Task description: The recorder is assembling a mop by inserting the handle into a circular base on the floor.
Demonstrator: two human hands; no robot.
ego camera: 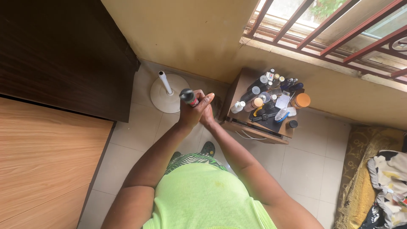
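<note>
My left hand [190,111] is closed around a small dark bottle with a grey cap and red band [188,97], held upright in front of me. My right hand [207,115] presses against the left hand's palm side, mostly hidden behind it; I cannot tell whether it touches the bottle. Both hands hover above the tiled floor, just left of a small wooden bedside table [235,123].
The table is crowded with several bottles, jars, a blue brush [281,115] and an orange-lidded jar [302,100]. A white fan base with a pole [168,94] stands by the wall. A dark wardrobe [63,55] is left, a barred window [339,29] above, bedding [388,169] right.
</note>
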